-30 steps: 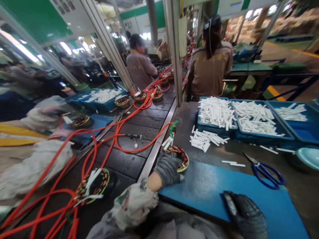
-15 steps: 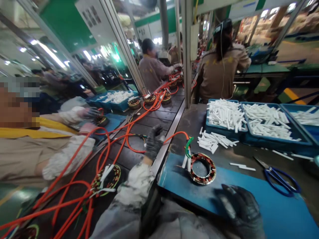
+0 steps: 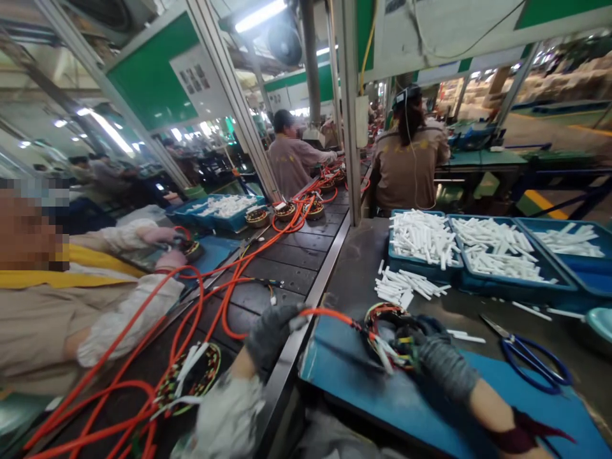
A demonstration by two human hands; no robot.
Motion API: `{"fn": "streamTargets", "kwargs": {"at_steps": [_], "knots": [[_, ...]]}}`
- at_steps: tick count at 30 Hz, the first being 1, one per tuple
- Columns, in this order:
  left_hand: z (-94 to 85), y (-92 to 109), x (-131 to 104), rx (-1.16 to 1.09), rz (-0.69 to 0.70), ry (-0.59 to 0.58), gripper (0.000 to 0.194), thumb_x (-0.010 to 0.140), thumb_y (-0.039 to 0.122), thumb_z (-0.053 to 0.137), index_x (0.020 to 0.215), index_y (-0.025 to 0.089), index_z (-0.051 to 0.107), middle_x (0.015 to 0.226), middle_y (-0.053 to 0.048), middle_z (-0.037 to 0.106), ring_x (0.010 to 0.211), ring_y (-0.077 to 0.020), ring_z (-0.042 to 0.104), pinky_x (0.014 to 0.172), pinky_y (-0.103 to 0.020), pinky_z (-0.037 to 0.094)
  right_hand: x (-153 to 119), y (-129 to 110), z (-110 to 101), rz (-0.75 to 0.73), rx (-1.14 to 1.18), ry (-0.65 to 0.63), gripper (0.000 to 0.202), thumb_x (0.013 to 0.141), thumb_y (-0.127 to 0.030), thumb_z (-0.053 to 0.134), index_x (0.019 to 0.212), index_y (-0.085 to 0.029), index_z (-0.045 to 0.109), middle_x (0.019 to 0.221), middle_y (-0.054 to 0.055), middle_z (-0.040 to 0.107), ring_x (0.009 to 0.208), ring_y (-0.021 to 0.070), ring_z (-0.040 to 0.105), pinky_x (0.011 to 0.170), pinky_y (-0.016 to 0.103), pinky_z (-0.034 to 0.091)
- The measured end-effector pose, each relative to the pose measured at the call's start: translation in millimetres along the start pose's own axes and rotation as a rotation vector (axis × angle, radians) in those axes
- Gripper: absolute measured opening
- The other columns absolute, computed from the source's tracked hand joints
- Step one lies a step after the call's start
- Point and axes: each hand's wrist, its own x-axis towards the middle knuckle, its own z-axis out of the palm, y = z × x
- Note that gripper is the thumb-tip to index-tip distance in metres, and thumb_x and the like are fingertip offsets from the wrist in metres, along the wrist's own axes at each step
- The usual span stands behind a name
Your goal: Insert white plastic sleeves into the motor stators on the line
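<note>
Wire-wound ring (image 3: 375, 313) lies over the blue mat (image 3: 342, 376); right hand's (image 3: 444, 360) grip is clamped on its side, left hand's (image 3: 271, 335) closed around orange cable (image 3: 327, 312). We judge it dense, rigid, windings easily nicked, leads limp; we favour the outer rim.

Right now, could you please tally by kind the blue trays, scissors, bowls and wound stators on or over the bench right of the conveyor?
Blue trays: 3
Blue-handled scissors: 1
Pale bowl: 1
Wound stator: 1
Total: 6
</note>
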Motion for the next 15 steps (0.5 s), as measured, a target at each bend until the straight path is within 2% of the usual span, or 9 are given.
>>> {"fn": "streamTargets", "kwargs": {"at_steps": [1,2,3,4,8,11,15], "knots": [[-13.9,6.6,-10.3,0.068,0.158,0.010,0.030,0.098,0.041,0.052,0.094,0.027,0.078,0.082,-0.002,0.077,0.072,-0.0159,0.070,0.067,-0.025,0.057,4.9,10.9,-5.2,-0.011,0.038,0.003,0.025,0.087,-0.035,0.059,0.104,-0.031,0.077,0.112,0.008,0.075,0.112,0.0305,0.062,0.100,0.053,0.045],[-25.7,16.0,-17.7,0.160,0.254,0.015,0.026,0.100,0.035,0.052,0.103,0.030,0.077,0.088,-0.002,0.078,0.076,-0.0153,0.072,0.069,-0.024,0.057,10.9,18.0,-8.6,-0.012,0.075,0.014,0.027,0.087,-0.034,0.057,0.107,-0.031,0.076,0.114,0.009,0.074,0.111,0.0301,0.062,0.099,0.053,0.047],[-34.6,27.1,-21.8,0.228,0.328,0.076,0.024,0.099,0.034,0.054,0.107,0.030,0.076,0.084,-0.001,0.078,0.072,-0.0143,0.071,0.064,-0.023,0.056,17.4,21.0,-10.4,-0.014,0.112,0.026,0.030,0.088,-0.033,0.056,0.111,-0.031,0.075,0.116,0.009,0.073,0.111,0.0297,0.062,0.099,0.053,0.049],[-40.6,38.8,-22.4,0.272,0.373,0.082,0.024,0.100,0.034,0.053,0.110,0.029,0.074,0.084,-0.001,0.078,0.072,-0.0140,0.072,0.063,-0.023,0.056,23.6,20.3,-11.3,-0.019,0.144,0.035,0.032,0.088,-0.032,0.055,0.114,-0.032,0.074,0.117,0.008,0.073,0.112,0.0294,0.063,0.100,0.053,0.049],[-46.4,72.0,-4.2,0.341,0.430,0.166,0.027,0.102,0.035,0.048,0.107,0.025,0.073,0.082,-0.001,0.077,0.068,-0.0138,0.071,0.062,-0.023,0.056,37.8,1.8,-14.7,-0.104,0.199,0.048,0.039,0.088,-0.029,0.056,0.124,-0.036,0.069,0.124,0.005,0.071,0.118,0.0259,0.061,0.109,0.052,0.046],[-49.9,78.9,4.9,0.366,0.461,0.209,0.024,0.101,0.033,0.050,0.109,0.025,0.071,0.082,-0.002,0.076,0.066,-0.0147,0.069,0.057,-0.024,0.053,34.7,-2.8,-22.6,-0.235,0.145,0.037,0.043,0.089,-0.022,0.055,0.129,-0.033,0.067,0.126,0.007,0.071,0.121,0.0246,0.061,0.110,0.050,0.045],[-60.8,90.9,-3.1,0.388,0.548,0.166,0.024,0.101,0.033,0.048,0.113,0.025,0.067,0.075,-0.001,0.073,0.060,-0.0163,0.064,0.053,-0.028,0.048,28.1,3.1,-33.1,-0.417,0.045,0.059,0.040,0.088,-0.019,0.059,0.123,-0.033,0.070,0.121,0.003,0.074,0.120,0.0190,0.063,0.104,0.039,0.051]]}}
